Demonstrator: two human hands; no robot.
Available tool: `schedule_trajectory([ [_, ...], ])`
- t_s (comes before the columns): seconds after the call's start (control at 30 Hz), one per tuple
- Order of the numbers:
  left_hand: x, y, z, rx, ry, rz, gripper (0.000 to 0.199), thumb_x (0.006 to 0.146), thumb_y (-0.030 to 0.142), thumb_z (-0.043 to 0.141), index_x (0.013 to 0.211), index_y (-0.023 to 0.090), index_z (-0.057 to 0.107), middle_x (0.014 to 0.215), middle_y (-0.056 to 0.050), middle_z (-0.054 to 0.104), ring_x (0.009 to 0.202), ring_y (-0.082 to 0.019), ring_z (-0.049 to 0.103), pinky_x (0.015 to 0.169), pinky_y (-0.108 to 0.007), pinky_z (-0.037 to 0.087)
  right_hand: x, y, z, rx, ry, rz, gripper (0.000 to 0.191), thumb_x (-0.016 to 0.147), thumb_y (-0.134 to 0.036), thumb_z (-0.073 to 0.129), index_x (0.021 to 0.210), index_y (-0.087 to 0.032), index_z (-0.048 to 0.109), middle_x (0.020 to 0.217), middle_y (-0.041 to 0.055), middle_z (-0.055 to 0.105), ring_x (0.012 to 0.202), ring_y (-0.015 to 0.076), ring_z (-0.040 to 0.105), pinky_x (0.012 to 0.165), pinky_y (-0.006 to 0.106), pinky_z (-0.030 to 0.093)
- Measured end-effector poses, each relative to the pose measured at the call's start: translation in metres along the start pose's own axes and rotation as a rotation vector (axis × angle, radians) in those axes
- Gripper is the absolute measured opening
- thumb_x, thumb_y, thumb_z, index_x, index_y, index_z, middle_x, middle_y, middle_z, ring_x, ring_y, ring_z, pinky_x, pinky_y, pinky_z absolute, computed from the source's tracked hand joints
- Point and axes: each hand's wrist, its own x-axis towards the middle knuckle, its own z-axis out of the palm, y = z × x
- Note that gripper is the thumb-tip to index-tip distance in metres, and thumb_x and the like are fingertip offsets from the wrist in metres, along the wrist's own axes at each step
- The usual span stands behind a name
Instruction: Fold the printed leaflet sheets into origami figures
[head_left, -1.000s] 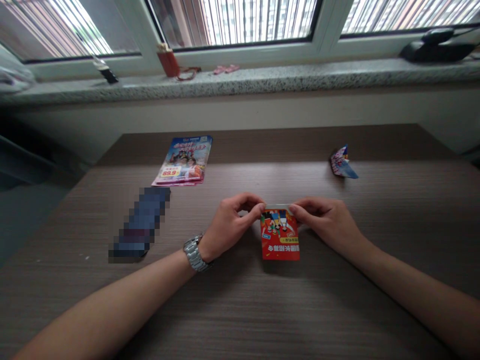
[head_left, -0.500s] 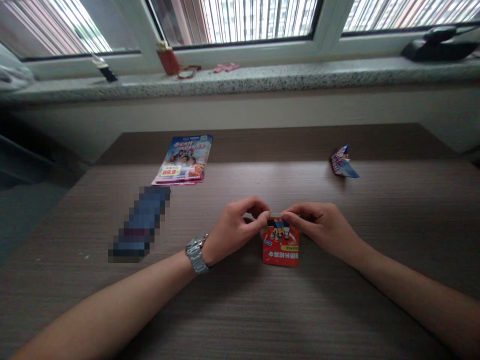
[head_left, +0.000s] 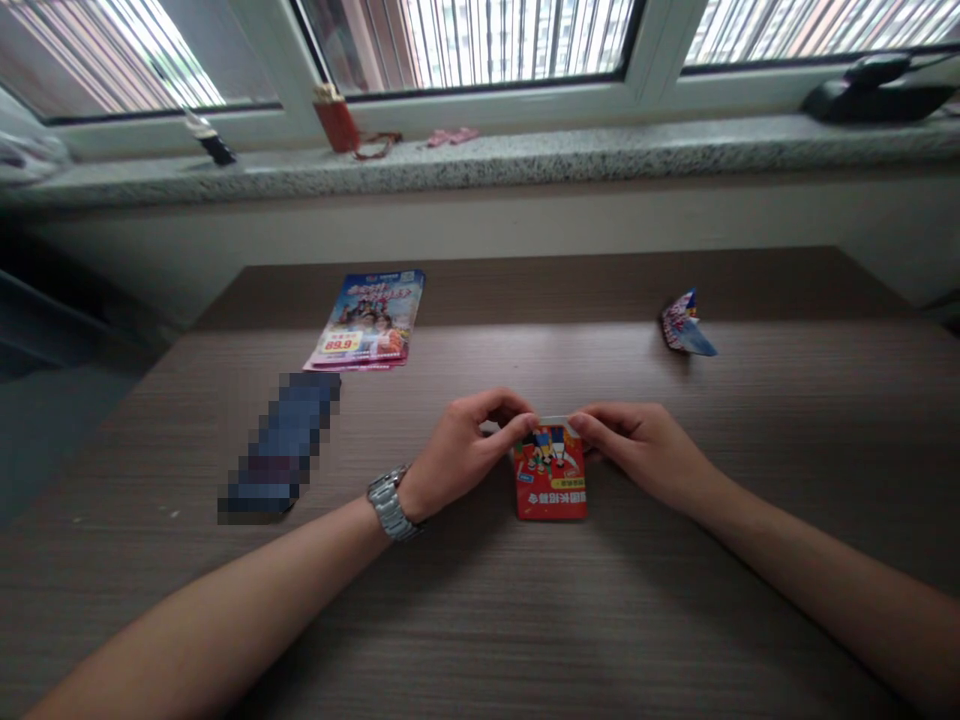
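Note:
A small red leaflet (head_left: 550, 490) with cartoon figures and upside-down printing is held just above or on the table in front of me; I cannot tell which. My left hand (head_left: 484, 440), with a metal watch (head_left: 391, 504) on its wrist, pinches the leaflet's upper left corner between thumb and fingers. At the upper right corner, my right hand (head_left: 637, 440) has its thumb on top and its curled fingers behind. A pale strip shows along the top edge between the two thumbs. The printing runs up to the right edge, where it looks cut off.
A stack of glossy flyers (head_left: 371, 320) lies at the back left of the wooden table (head_left: 480, 620). In front of it is a pixelated dark blue oblong (head_left: 281, 445). A folded paper piece (head_left: 686, 325) stands back right. The stone sill (head_left: 600, 155) holds a red box (head_left: 337, 125).
Both hands' grips have shifted slightly at the top corners. The leaflet has moved a little to the left and away from me, and the gap between the thumbs is wider.

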Motion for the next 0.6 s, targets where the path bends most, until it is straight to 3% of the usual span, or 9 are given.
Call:
schedule_trajectory([
  [0.27, 0.0013, 0.0008, 0.0018, -0.039, -0.01, -0.01, 0.02, 0.096, 0.035, 0.064, 0.093, 0.015, 0.069, 0.086, -0.002, 0.072, 0.079, -0.012, 0.065, 0.07, -0.02, 0.05, -0.0001, 0.001, -0.0014, -0.043, 0.06, -0.007, 0.035, 0.089, -0.051, 0.063, 0.083, -0.019, 0.076, 0.077, 0.0029, 0.076, 0.07, 0.018, 0.07, 0.062, 0.026, 0.056],
  [0.47, 0.0017, 0.0004, 0.0003, -0.052, 0.029, -0.025, 0.02, 0.095, 0.034, 0.065, 0.092, 0.015, 0.069, 0.084, -0.001, 0.072, 0.077, -0.011, 0.065, 0.069, -0.02, 0.05, 0.002, 0.0063, 0.0025, 0.116, -0.031, 0.053, 0.038, 0.088, -0.055, 0.063, 0.086, -0.019, 0.075, 0.083, 0.0032, 0.075, 0.078, 0.0195, 0.071, 0.072, 0.03, 0.059],
  [0.6, 0.0018, 0.0013, 0.0001, -0.057, 0.032, -0.033, 0.019, 0.095, 0.033, 0.065, 0.091, 0.015, 0.069, 0.083, -0.001, 0.071, 0.075, -0.011, 0.064, 0.068, -0.019, 0.049, 0.0012, 0.0064, 0.0009, -0.014, -0.03, 0.004, 0.036, 0.09, -0.052, 0.061, 0.083, -0.019, 0.073, 0.078, 0.0022, 0.073, 0.074, 0.0182, 0.068, 0.067, 0.028, 0.055],
])
